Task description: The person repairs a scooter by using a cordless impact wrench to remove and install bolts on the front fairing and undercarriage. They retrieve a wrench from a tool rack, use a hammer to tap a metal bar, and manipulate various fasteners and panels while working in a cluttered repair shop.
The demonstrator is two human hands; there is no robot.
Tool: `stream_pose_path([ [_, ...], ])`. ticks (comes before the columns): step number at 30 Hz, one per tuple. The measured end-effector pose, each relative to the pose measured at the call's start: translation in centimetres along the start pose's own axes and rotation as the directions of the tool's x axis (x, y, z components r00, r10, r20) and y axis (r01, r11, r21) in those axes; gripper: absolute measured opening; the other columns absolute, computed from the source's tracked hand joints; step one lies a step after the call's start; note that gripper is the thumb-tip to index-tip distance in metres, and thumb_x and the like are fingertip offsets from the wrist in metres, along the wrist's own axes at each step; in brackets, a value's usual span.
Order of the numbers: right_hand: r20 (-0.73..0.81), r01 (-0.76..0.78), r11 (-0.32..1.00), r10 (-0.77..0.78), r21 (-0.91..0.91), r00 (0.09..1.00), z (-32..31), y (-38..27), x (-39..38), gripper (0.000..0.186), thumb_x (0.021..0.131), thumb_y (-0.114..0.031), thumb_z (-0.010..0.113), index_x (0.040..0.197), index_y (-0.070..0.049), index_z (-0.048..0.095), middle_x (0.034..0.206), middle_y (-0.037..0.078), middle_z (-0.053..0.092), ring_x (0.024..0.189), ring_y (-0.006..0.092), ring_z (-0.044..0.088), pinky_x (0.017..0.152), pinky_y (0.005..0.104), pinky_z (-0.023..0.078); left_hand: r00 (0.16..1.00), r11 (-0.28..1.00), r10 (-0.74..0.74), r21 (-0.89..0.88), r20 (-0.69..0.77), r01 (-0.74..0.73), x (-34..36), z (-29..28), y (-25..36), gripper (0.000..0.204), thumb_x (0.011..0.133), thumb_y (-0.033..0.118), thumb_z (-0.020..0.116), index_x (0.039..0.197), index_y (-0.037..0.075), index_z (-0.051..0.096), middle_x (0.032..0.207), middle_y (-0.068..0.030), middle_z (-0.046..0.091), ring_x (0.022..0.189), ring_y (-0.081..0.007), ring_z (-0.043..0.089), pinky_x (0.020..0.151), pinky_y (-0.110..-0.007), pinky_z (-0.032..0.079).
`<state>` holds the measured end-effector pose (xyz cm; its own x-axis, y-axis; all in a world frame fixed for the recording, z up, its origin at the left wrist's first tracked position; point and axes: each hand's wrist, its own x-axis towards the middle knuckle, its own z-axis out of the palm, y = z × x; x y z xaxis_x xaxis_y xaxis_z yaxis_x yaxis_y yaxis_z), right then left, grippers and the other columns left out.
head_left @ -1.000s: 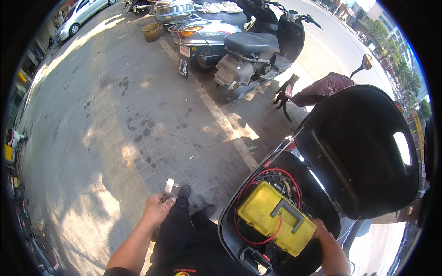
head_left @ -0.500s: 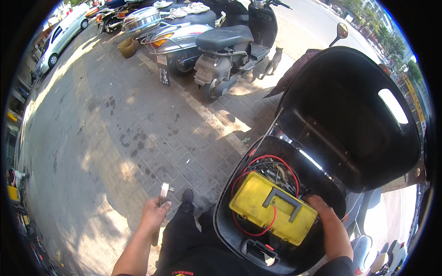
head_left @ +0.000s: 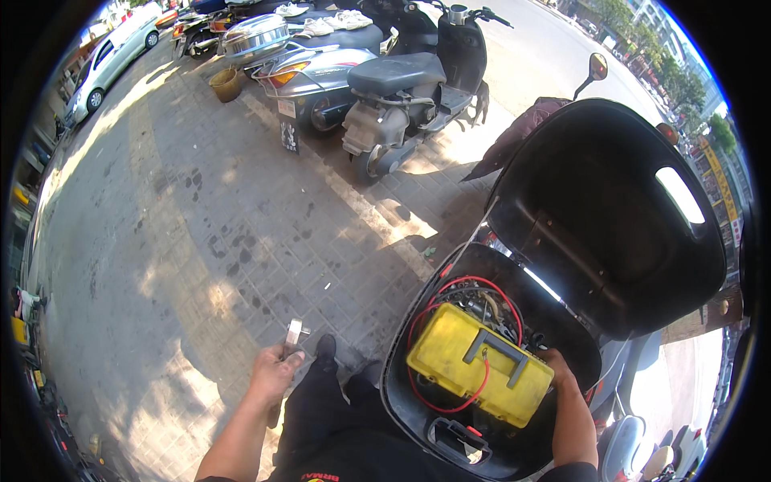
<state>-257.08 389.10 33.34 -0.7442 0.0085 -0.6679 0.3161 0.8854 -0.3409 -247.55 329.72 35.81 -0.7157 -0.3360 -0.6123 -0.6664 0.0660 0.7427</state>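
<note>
My left hand [head_left: 273, 373] grips a metal ratchet wrench [head_left: 295, 329], its head and short square drive sticking up past my thumb. To the right stands an open black scooter top box [head_left: 389, 384]. Inside it a yellow toolbox [head_left: 448, 347] with a grey handle lies tilted, and a red cable [head_left: 515, 304] loops around and over it. Loose metal tools [head_left: 483, 305] sit behind the toolbox. My right hand [head_left: 557, 366] reaches into the box at the toolbox's right end; its fingers are mostly hidden.
The raised black lid [head_left: 610, 217] leans back at the right. Parked scooters [head_left: 397, 76], a basket [head_left: 225, 84] and a silver car [head_left: 112, 60] stand farther off on the pavement. A dark animal [head_left: 481, 103] is partly hidden by the nearest scooter. My shoe [head_left: 325, 347] shows below.
The view has shifted slightly, so the top box sits a little lower. My right hand remains by the toolbox's right end, and my left still holds the ratchet wrench. The animal has moved.
</note>
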Motion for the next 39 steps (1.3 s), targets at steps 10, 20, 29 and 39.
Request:
stream_pose_path([
  [10, -0.465, 0.079, 0.899, -0.295, -0.430, 0.835, -6.7, -7.4, -6.8, 0.020, 0.081, -0.016, 0.069, 0.085, 0.002, 0.062, 0.088, 0.023, 0.065, 0.090, 0.0401, 0.062, 0.079, 0.0458, 0.051, 0.991, 0.991, 0.122, 0.053, 0.055, -0.125, -0.2, -0.2, 2.7, 0.017, 0.086, 0.017, 0.068, 0.082, 0.000, 0.065, 0.063, 0.0002, 0.055, 0.055, -0.0095, 0.051, 0.051, -0.027, 0.041],
  [20, -0.517, -0.112, 0.589, -0.583, -0.800, 0.627, -14.6, -20.2, -19.3, 0.009, 0.081, -0.005, 0.064, 0.083, 0.001, 0.059, 0.081, 0.018, 0.061, 0.079, 0.0352, 0.064, 0.073, 0.0432, 0.051, 0.837, 0.925, 0.373, -0.092, 0.400, -0.368, -1.5, 4.2, 9.8, 0.018, 0.084, 0.018, 0.070, 0.077, 0.003, 0.062, 0.063, 0.0062, 0.049, 0.057, -0.0038, 0.041, 0.051, -0.024, 0.033],
  [29, -0.560, 0.226, 0.671, -0.724, -0.706, 0.403, -13.3, -32.2, -25.7, 0.018, 0.084, -0.008, 0.069, 0.076, 0.001, 0.055, 0.071, 0.017, 0.058, 0.066, 0.0353, 0.061, 0.060, 0.0415, 0.049, 0.289, 0.391, 0.869, -0.200, 0.401, -0.898, -7.0, 14.5, 20.1, 0.100, 0.070, 0.024, 0.084, 0.147, 0.000, 0.024, 0.127, -0.0200, 0.054, 0.119, -0.0311, 0.053, 0.103, -0.037, 0.041],
  [39, -0.088, 0.569, 0.387, -0.872, -0.725, 0.481, -3.5, -42.0, -18.5, 0.029, 0.087, -0.027, 0.063, 0.088, 0.002, 0.061, 0.083, 0.020, 0.065, 0.078, 0.0348, 0.068, 0.070, 0.0427, 0.055, 0.325, 0.265, 0.894, 0.220, 0.309, -0.939, -2.7, 12.3, 16.1, 0.043, 0.078, 0.034, 0.070, 0.112, 0.009, 0.063, 0.106, -0.0212, 0.067, 0.097, -0.0416, 0.063, 0.083, -0.048, 0.050],
])
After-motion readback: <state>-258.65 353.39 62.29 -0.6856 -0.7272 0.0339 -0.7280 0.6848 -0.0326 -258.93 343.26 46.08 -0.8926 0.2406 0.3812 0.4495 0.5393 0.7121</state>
